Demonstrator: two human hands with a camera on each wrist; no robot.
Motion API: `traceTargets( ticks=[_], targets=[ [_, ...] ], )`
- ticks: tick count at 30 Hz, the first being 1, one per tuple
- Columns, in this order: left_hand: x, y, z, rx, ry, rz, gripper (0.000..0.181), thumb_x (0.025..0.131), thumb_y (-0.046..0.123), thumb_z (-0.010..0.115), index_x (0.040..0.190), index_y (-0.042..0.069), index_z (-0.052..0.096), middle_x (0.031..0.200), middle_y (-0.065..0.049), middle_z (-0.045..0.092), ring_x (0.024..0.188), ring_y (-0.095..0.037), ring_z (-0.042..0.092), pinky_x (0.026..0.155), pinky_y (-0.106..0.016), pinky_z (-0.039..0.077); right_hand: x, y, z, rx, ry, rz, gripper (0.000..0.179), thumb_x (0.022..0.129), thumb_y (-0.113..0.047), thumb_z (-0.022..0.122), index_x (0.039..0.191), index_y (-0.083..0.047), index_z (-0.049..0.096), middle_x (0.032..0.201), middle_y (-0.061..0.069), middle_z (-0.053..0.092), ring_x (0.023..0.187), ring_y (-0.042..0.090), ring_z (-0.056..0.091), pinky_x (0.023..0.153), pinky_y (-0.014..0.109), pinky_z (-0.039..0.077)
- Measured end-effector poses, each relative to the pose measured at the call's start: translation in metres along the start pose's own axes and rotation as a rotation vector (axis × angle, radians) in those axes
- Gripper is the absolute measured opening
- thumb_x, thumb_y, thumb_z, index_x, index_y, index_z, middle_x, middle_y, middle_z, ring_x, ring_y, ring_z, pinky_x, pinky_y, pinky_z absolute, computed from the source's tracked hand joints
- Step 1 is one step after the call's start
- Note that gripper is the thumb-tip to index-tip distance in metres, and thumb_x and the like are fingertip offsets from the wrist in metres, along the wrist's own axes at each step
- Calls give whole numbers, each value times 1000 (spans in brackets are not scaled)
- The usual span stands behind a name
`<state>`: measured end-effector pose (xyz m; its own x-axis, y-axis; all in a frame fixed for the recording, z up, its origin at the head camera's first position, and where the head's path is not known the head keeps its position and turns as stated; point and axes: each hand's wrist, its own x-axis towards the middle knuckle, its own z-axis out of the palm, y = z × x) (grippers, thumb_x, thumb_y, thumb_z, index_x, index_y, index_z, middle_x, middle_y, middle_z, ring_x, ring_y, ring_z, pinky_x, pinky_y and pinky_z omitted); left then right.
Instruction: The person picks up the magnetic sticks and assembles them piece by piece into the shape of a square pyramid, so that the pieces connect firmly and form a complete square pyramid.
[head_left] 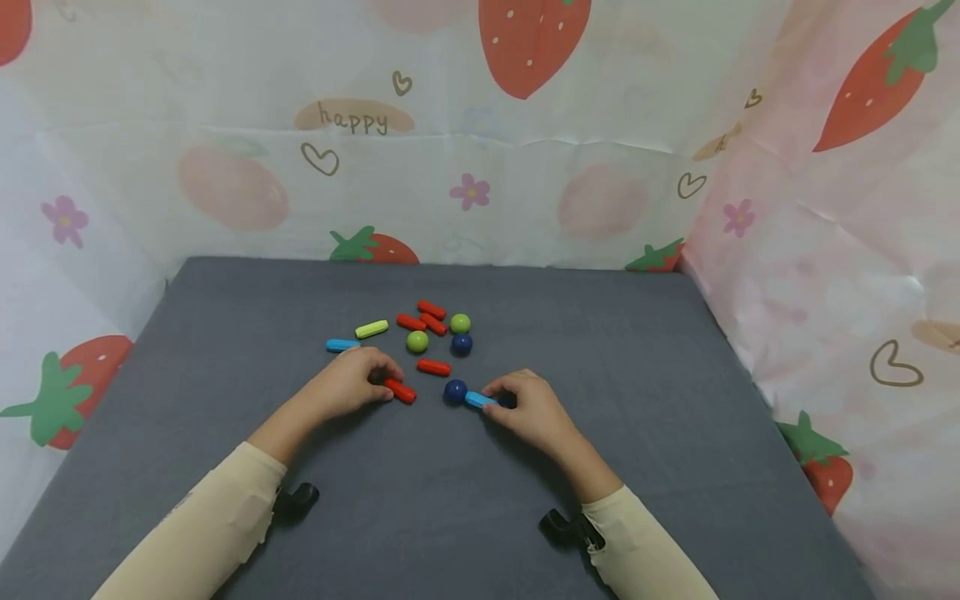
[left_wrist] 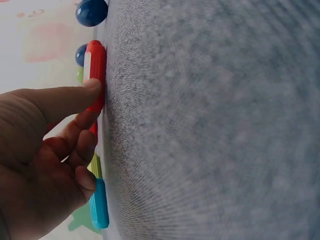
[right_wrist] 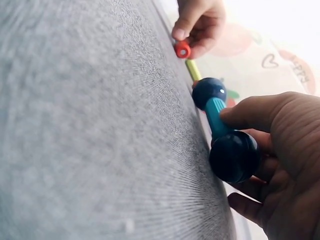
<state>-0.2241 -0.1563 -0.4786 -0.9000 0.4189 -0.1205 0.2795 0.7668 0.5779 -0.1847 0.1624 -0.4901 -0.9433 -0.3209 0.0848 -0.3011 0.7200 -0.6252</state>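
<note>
My left hand point(head_left: 348, 385) pinches a red rod point(head_left: 401, 391) between thumb and fingers, low over the grey cloth. In the right wrist view, that red rod point(right_wrist: 182, 49) points its round end at the camera. My right hand point(head_left: 534, 414) pinches a light blue rod point(head_left: 479, 400) with a dark blue ball point(head_left: 455, 392) on its left end. A second dark blue ball point(right_wrist: 235, 156) sits at the rod's other end, mostly behind the fingers in the head view. Between the hands and a little farther back lies another red rod point(head_left: 434, 367).
Beyond the hands lie several red rods point(head_left: 432, 309), two green balls point(head_left: 417, 342), a dark blue ball point(head_left: 462, 344) and a yellow-green rod point(head_left: 371, 329). Another light blue rod point(head_left: 342, 345) is behind the left hand. Printed curtains point(head_left: 480, 150) border the grey table point(head_left: 420, 517).
</note>
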Motion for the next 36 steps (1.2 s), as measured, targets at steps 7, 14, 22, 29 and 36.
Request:
traceTargets(
  ticks=[7, 14, 22, 29, 36],
  targets=[
    [-1, 5, 1, 29, -22, -11, 22, 91, 18, 80, 113, 17, 78, 109, 0, 71, 110, -25, 57, 100, -48, 45, 1, 0, 0, -23, 13, 13, 17, 89, -27, 81, 105, -21, 80, 97, -9, 71, 99, 12, 59, 87, 37, 50],
    [-1, 15, 5, 31, -4, 2, 16, 90, 23, 81, 105, 18, 77, 99, 3, 71, 97, -20, 57, 89, -43, 49, 1, -1, -2, -35, 27, 30, 16, 90, -26, 80, 104, -20, 80, 96, -7, 71, 99, 14, 60, 88, 37, 49],
    [4, 27, 15, -19, 10, 0, 15, 90, 28, 81, 101, 19, 76, 93, 6, 70, 87, -15, 58, 81, -36, 50, -1, -1, -3, -35, 44, 77, 14, 90, -27, 80, 102, -20, 81, 93, -8, 70, 97, 15, 59, 87, 39, 49],
    [11, 37, 23, -41, 21, 8, 15, 90, 28, 81, 100, 19, 76, 91, 7, 70, 82, -13, 59, 78, -35, 50, -2, -1, -2, -18, 56, 115, 12, 90, -28, 80, 99, -22, 80, 89, -10, 69, 98, 15, 59, 87, 39, 49],
    [16, 43, 28, -24, 20, -9, 14, 89, 30, 82, 99, 21, 76, 92, 7, 70, 81, -13, 58, 76, -33, 50, -3, -3, -1, -12, 57, 126, 11, 90, -29, 80, 98, -22, 81, 88, -10, 67, 94, 14, 57, 84, 38, 48]
  ],
)
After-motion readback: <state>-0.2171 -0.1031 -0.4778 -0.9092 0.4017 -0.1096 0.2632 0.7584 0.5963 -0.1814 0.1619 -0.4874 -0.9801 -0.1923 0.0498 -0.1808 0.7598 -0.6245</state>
